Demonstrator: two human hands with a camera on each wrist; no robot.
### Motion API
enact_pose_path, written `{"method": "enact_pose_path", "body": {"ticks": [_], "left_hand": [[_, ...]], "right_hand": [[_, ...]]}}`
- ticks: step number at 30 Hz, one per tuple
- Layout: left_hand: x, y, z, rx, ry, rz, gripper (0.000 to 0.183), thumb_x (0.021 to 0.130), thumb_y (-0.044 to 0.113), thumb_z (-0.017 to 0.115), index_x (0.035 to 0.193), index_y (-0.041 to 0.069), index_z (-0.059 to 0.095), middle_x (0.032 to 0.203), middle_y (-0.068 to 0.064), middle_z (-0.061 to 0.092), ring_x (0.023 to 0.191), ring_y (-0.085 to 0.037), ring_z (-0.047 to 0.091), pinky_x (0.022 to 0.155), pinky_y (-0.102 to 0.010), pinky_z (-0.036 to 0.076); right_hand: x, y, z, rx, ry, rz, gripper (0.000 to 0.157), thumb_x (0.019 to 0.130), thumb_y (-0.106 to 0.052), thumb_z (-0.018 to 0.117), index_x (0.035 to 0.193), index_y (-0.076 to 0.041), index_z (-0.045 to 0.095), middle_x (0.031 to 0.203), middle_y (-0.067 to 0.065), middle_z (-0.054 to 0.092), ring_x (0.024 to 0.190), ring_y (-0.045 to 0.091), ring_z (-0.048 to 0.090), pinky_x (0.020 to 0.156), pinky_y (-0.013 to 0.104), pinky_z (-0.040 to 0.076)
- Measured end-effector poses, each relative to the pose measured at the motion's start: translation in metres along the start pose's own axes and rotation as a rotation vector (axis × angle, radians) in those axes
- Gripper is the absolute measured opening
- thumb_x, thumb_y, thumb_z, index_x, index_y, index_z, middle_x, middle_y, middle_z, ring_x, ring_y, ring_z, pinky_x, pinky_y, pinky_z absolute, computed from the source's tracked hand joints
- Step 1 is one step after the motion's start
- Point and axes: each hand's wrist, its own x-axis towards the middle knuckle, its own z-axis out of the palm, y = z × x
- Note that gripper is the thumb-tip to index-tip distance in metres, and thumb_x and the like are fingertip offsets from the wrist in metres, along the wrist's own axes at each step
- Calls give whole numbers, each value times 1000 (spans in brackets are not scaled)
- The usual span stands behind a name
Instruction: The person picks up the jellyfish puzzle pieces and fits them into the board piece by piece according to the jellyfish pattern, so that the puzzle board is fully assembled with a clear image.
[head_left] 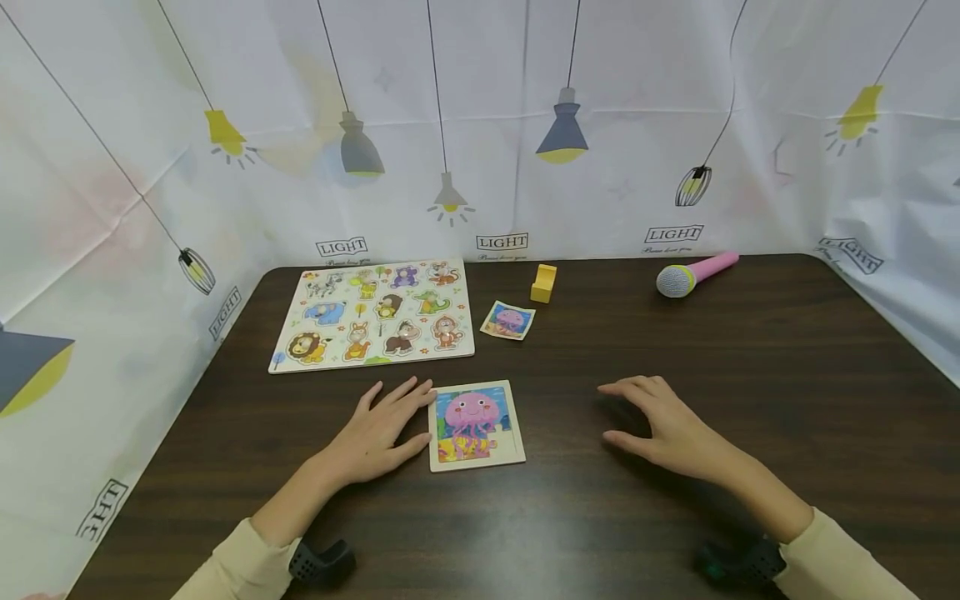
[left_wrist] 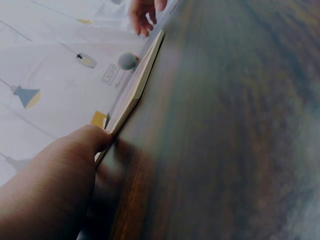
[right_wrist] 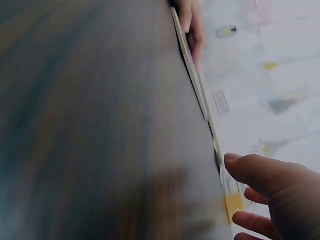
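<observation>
A small square jigsaw puzzle (head_left: 471, 421) with a pink jellyfish lies on the table in the head view. Bare wood shows at the lower right of its picture. My left hand (head_left: 375, 437) is at the puzzle's left side, fingers spread, with fingertips and thumb right at the frame's edge. In the left wrist view, its thumb (left_wrist: 92, 137) touches the side of the thin wooden frame. To the right of the puzzle, my right hand (head_left: 675, 433) holds nothing; its thumb and fingers are parted and loosely bent, pointing toward the puzzle.
Behind the puzzle lies a jellyfish picture card (head_left: 508, 321), with a yellow block (head_left: 543, 283) beyond it. A large animal puzzle board (head_left: 367, 312) is at the back left. At the back right rests a pink toy microphone (head_left: 697, 273). A printed cloth (head_left: 480, 125) hangs behind the dark table (head_left: 570, 525).
</observation>
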Motion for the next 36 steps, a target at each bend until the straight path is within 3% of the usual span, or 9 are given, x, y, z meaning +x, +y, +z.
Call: {"method": "enact_pose_path", "body": {"ticks": [5, 11, 21, 30, 36], "left_hand": [[-1, 1, 0, -7, 3, 0, 59, 94, 48, 42, 143, 17, 33, 149, -1, 26, 138, -18, 16, 105, -56, 6], [-1, 0, -1, 0, 4, 1, 59, 94, 46, 43, 144, 17, 33, 149, -1, 26, 138, -17, 16, 105, -56, 6], [-1, 0, 0, 7, -2, 10, 60, 94, 48, 40, 144, 16, 32, 149, -1, 25, 138, -20, 16, 105, -57, 6], [0, 3, 1, -6, 3, 9, 59, 94, 47, 42, 143, 15, 34, 149, -2, 27, 137, -21, 17, 104, -57, 6], [-1, 2, 0, 2, 9, 6, 58, 94, 46, 42, 143, 16, 34, 148, -2, 27, 137, -20, 18, 104, -57, 7]], "right_hand": [[-17, 10, -10, -32, 10, 46, 56, 78, -31, 73, 124, -8, 53, 120, 5, 50, 99, 17, 39, 72, 37, 38], [-33, 18, -16, -40, 23, 75, 58, 75, -30, 76, 123, -6, 53, 115, 9, 52, 99, 25, 41, 77, 47, 35], [-53, 27, -17, -57, 59, 128, 46, 73, -27, 78, 112, -10, 63, 103, 2, 53, 90, 17, 38, 70, 37, 32], [-58, 32, -17, -34, 69, 161, 36, 74, -26, 77, 107, -14, 65, 103, -3, 56, 91, 13, 39, 70, 33, 37], [-56, 34, -17, 19, 61, 122, 31, 75, -19, 76, 103, -16, 63, 105, -4, 55, 92, 11, 36, 71, 30, 32]]}}
